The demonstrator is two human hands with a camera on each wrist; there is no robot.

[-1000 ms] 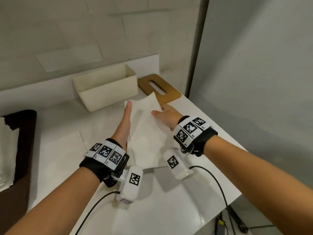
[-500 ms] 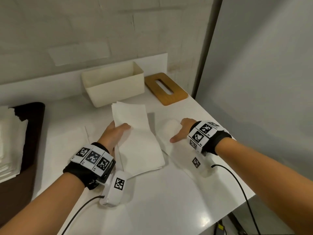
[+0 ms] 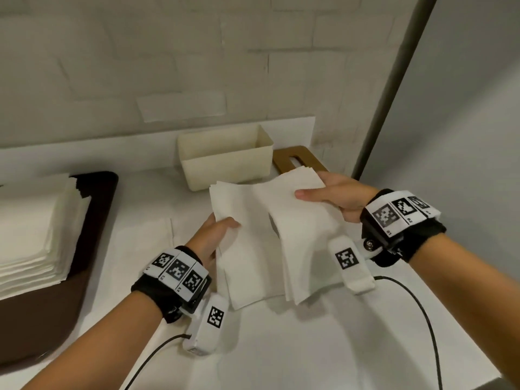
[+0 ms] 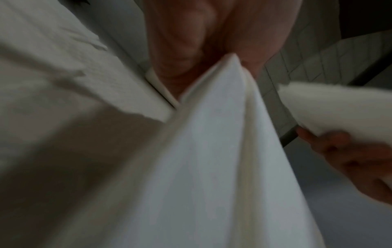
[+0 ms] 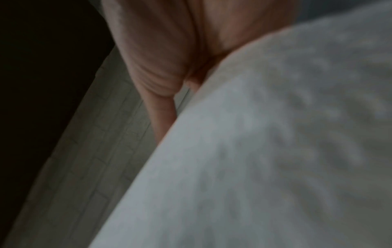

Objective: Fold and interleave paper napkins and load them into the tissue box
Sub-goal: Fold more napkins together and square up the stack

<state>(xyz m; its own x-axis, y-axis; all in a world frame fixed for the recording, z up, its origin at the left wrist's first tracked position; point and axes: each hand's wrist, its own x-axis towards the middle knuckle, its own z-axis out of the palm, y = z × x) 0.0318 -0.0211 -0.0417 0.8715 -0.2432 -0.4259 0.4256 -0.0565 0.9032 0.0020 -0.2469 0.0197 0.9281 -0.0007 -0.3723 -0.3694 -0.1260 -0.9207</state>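
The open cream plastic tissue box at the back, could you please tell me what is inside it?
The cream plastic tissue box shows only bare inner walls near its rim; no napkins rise above it. Its front wall hides the floor.

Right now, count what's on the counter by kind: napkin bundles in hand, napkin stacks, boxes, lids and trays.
Napkin bundles in hand: 2, left bundle, right bundle
Napkin stack: 1
Tissue box: 1
Wooden lid: 1
Brown tray: 1
Total: 6

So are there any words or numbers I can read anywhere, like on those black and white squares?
No readable words or numbers.
Left wristband's black-and-white square tags: patterns only; tiny marks below are too small to read.
Right wristband's black-and-white square tags: the same.
Cream plastic tissue box, white paper napkins: no print visible.
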